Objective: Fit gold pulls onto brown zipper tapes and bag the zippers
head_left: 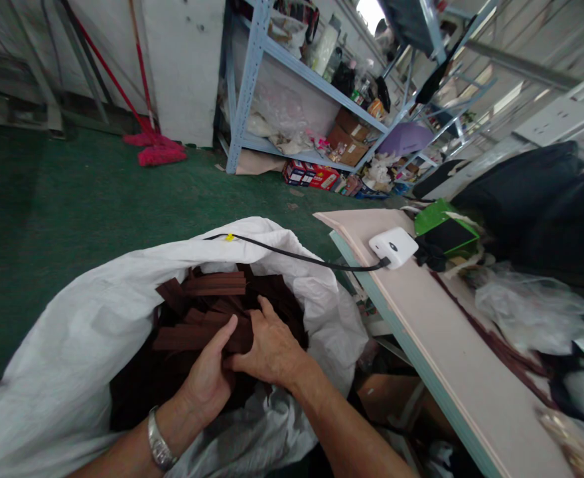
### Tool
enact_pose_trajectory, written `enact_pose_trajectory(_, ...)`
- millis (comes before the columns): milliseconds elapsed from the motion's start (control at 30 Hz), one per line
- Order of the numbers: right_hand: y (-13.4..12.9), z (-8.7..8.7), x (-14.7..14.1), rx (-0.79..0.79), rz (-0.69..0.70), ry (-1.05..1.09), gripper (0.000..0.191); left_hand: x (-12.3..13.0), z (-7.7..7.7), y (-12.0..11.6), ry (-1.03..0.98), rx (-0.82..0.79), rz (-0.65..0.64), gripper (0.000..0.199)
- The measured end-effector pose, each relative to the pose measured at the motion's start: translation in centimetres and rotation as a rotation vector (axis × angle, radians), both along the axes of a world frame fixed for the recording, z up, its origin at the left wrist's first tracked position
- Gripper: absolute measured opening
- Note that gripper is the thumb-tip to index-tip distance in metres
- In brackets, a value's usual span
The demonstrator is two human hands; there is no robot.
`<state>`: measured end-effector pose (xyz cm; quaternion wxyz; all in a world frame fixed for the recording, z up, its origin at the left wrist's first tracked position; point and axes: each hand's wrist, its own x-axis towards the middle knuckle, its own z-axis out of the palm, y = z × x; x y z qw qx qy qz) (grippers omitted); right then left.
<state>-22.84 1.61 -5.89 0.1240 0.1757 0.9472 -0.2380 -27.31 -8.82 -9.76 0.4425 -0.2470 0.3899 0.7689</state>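
A large white woven sack (103, 299) stands wide in front of me, full of dark brown flat strips (215, 284) in folded bundles. Both of my hands reach inside it. My left hand (210, 378), with a silver bracelet at the wrist, has its thumb laid along a bundle of brown strips (182, 337); its fingers are hidden underneath. From the right, my right hand (272, 342) closes over the same bundle's end, thumb close to the left hand. How tightly each one grips is partly hidden.
A black cable (302, 255) runs over the sack's rim to a white device (394, 247) on the pale tabletop (451, 332) at right. Beyond are a green box (446, 226), clear plastic bags (535, 312), a blue shelf rack (247, 86) and a red mop (157, 147).
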Motion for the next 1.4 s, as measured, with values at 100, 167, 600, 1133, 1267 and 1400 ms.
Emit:
enact_pose_trajectory(100, 0.0, 0.3, 0.5, 0.001, -0.021, -0.021, 0.117, 0.2, 0.5, -0.2, -0.014, 0.0, -0.024, 0.026)
enact_pose_trajectory(167, 0.2, 0.5, 0.5, -0.006, -0.049, -0.05, 0.125, 0.4, 0.8, -0.2, 0.003, 0.013, -0.036, 0.029)
enact_pose_trajectory(600, 4.6, 0.9, 0.6, -0.205, -0.297, 0.103, 0.044, 0.9, 1.4, -0.2, 0.219, 0.141, -0.238, 0.029)
enact_pose_trajectory(1133, 7.3, 2.8, 3.4, -0.685, -0.515, 0.367, 0.035, -0.4, 2.0, -3.5, 0.457, -0.062, -0.522, 0.024)
enact_pose_trajectory(1267, 7.0, 3.3, 3.9, -0.76, -0.545, 0.419, 0.033, 0.1, 3.2, -2.3, 0.499, 0.067, -0.437, 0.038)
enact_pose_trajectory(1400, 6.2, 3.8, 4.2, -0.792, -0.553, 0.514, 0.039, 0.3, 4.3, 0.3, 0.523, 0.113, -0.352, 0.035)
